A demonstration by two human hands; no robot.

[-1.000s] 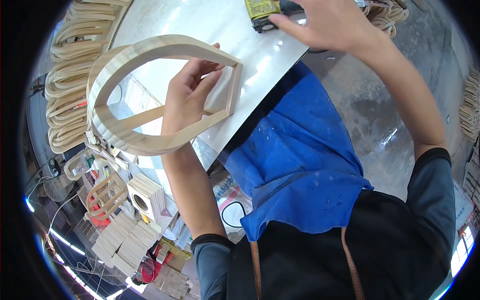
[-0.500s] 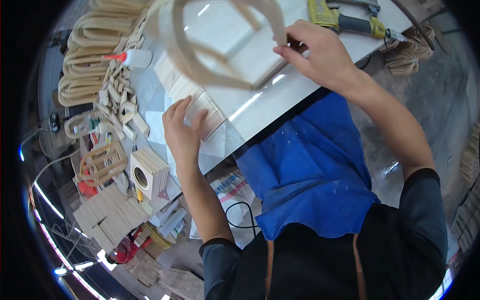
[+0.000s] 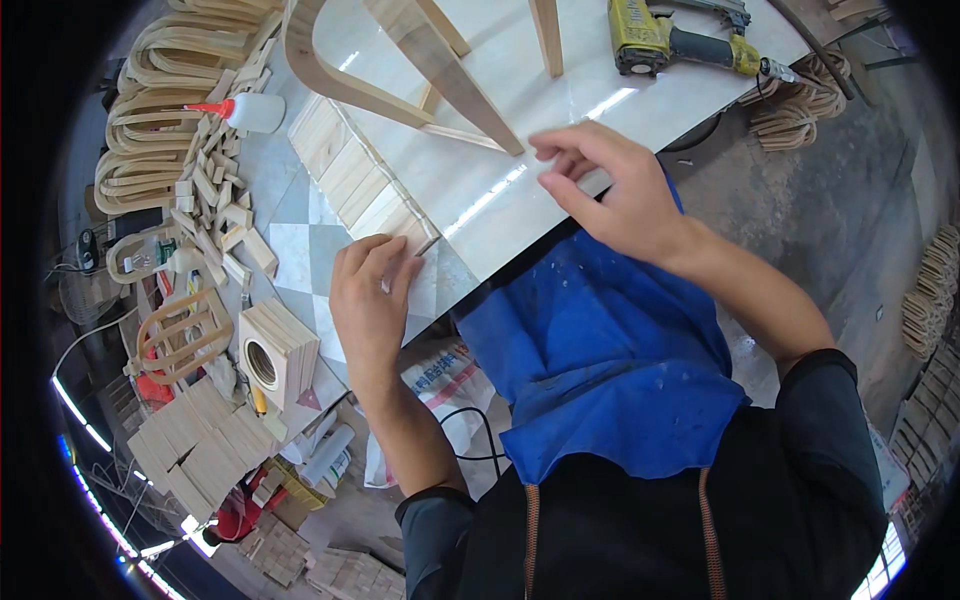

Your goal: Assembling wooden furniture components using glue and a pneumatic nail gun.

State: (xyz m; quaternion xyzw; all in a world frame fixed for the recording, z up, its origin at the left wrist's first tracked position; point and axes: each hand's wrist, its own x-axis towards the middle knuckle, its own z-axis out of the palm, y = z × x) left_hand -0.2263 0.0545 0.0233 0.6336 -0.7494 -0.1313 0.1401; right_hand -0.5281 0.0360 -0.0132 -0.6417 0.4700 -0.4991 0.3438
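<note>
My left hand (image 3: 368, 300) is at the near end of a row of pale wooden slats (image 3: 355, 180) on the table. Its fingers are bent, with a gap to the thumb, and the fingertips are at the last slat's edge. A bent-wood frame (image 3: 455, 85) with curved rails and tapered legs stands on the white tabletop (image 3: 500, 215). Close to the frame's nearest end, my right hand (image 3: 620, 195) hovers with nothing in it, thumb and fingers apart. A yellow and black nail gun (image 3: 690, 42) lies at the far right of the table.
Stacks of bent-wood loops (image 3: 150, 150), a white glue bottle (image 3: 255, 112) with a red nozzle and loose wood blocks (image 3: 235, 210) line the left side. Nearer are a wooden block with a round hole (image 3: 280, 350) and flat boards (image 3: 205, 440). More loops (image 3: 800, 115) lie beyond the right table edge.
The wooden frame, held up in my right hand before, now stands on the table, released. My right hand has come down and nearer. My left hand has drawn back to the slats' near end.
</note>
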